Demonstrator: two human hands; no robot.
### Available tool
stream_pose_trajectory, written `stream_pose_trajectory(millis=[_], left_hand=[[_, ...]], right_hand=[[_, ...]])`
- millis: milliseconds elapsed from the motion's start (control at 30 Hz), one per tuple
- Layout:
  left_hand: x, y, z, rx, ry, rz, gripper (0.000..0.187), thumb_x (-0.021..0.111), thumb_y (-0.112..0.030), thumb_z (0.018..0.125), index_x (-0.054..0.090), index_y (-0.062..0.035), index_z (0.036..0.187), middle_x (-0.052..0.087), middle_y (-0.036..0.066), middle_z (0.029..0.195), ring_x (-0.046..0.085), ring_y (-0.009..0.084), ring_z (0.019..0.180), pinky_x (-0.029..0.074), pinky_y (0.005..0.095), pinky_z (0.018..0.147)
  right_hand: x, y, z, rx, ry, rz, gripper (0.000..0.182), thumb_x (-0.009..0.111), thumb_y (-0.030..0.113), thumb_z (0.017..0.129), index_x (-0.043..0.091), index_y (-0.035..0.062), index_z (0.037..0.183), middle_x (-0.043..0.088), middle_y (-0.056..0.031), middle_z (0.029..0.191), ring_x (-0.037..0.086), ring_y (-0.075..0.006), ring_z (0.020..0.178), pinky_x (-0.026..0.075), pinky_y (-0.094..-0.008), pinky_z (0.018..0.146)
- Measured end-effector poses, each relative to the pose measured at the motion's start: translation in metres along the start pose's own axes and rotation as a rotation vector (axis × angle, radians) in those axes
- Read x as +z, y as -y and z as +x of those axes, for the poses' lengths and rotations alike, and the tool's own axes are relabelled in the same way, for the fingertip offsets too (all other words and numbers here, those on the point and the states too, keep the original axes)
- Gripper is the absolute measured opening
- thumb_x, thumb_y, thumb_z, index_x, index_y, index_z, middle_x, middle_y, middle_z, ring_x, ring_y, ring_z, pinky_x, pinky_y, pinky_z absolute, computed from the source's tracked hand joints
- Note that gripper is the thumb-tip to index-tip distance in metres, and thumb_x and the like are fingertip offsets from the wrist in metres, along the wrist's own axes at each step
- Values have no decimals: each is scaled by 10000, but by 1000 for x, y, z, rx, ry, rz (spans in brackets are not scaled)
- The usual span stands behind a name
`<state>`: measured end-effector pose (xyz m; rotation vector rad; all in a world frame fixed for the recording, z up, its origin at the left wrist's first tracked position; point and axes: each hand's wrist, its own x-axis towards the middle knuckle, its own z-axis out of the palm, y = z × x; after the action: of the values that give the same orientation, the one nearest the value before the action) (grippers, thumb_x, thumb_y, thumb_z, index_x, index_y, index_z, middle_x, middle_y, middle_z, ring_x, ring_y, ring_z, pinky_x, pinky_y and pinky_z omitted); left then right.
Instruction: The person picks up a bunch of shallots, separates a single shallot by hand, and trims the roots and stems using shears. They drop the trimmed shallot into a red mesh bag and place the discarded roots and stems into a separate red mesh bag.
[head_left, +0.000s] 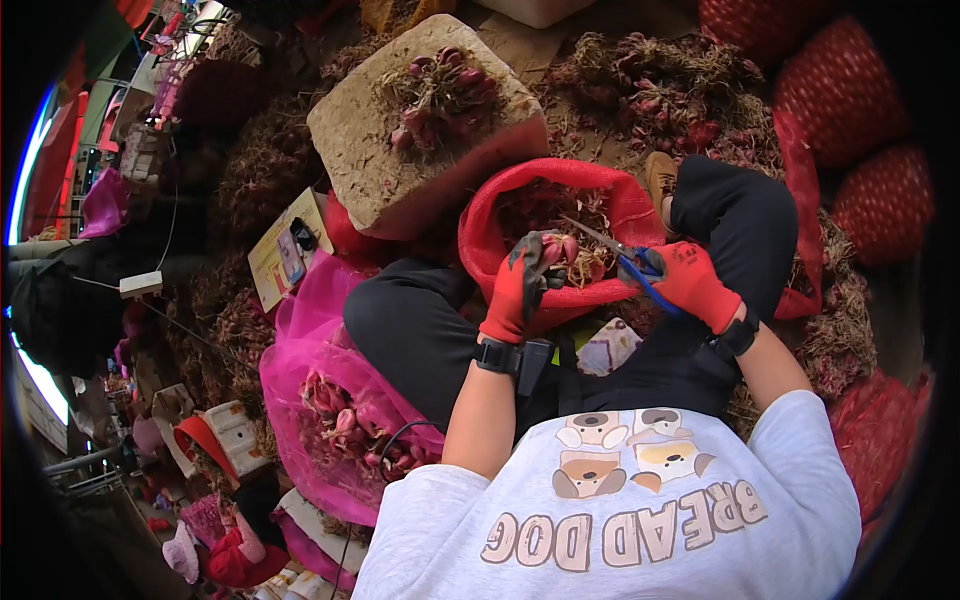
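Observation:
My left hand (522,283), in a red and dark grey glove, is closed around a small bunch of shallots (560,251) over the mouth of a red mesh sack (480,235). My right hand (695,285), gloved the same way, grips blue-handled scissors (640,270). The scissor blades point up and left, just right of the bunch, and look slightly apart. Dry stalks and trimmings (535,205) lie inside the red sack, between my legs.
A foam block (365,130) ahead carries a bundle of shallots (445,95). More dried shallots (660,90) are heaped at the back right, beside full red sacks (840,90). A pink mesh bag (310,400) of shallots stands left. Another person (240,550) sits at lower left.

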<state>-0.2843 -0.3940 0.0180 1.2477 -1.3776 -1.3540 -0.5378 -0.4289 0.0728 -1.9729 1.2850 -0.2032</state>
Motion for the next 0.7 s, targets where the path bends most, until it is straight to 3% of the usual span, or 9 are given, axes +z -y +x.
stream_pose_trajectory(millis=[100,200,233,333,433,533,567,667,700], left_hand=[[1,17,6,24,-47,37,266,454,-161,960,449,-38,1196,532,95,1090,599,152,857,514,269,678],[7,8,8,184,-144,306,274,475,-184,954,464,-32,1181,532,113,1100,603,176,869,511,280,709],[9,-2,7,273,-183,457,274,480,-193,953,472,-29,1172,533,120,1101,605,187,866,510,284,716],[4,10,10,430,-65,394,257,490,-204,948,509,-23,1130,554,128,1067,604,237,870,502,307,733],[9,17,-3,-348,26,-386,230,481,-181,949,535,-17,1102,584,125,1004,600,260,848,492,320,732],[11,17,4,88,-104,131,232,504,-169,933,547,-22,1107,603,83,931,600,174,792,483,284,676],[11,14,3,-19,-156,-126,224,535,-133,899,575,-37,1098,614,33,930,575,80,737,461,229,617],[6,-10,0,-293,-15,-316,225,560,-107,868,597,-42,1080,630,-2,922,556,31,739,446,196,620],[6,-14,-2,-327,17,-197,238,567,-72,846,607,-28,1077,643,-9,911,553,32,743,436,186,639]], right_hand=[[-5,9,4,-92,-98,-141,372,647,453,785,655,111,931,651,-92,747,628,-258,694,468,-336,627],[0,22,18,-13,-44,240,331,661,392,796,648,100,953,659,-92,797,627,-215,676,463,-315,630],[7,21,27,-22,-73,260,284,668,318,809,642,73,949,656,-61,769,611,-158,654,457,-292,628],[42,7,57,37,-24,753,246,647,266,824,641,51,943,631,-16,729,596,-127,655,450,-280,620],[59,-5,70,52,156,933,191,622,214,836,644,45,923,582,6,692,556,-88,596,448,-256,546],[69,-15,74,62,134,1020,181,630,196,837,647,39,924,581,-1,678,534,-68,558,438,-235,491],[74,-21,76,75,88,1020,185,635,193,836,646,34,930,586,-1,683,533,-68,556,436,-234,491],[73,-21,78,76,88,1036,207,659,193,826,641,25,945,601,-6,711,540,-67,579,439,-229,513],[69,-20,78,71,106,1043,217,669,194,822,640,22,950,606,-8,722,544,-66,591,441,-227,524]])
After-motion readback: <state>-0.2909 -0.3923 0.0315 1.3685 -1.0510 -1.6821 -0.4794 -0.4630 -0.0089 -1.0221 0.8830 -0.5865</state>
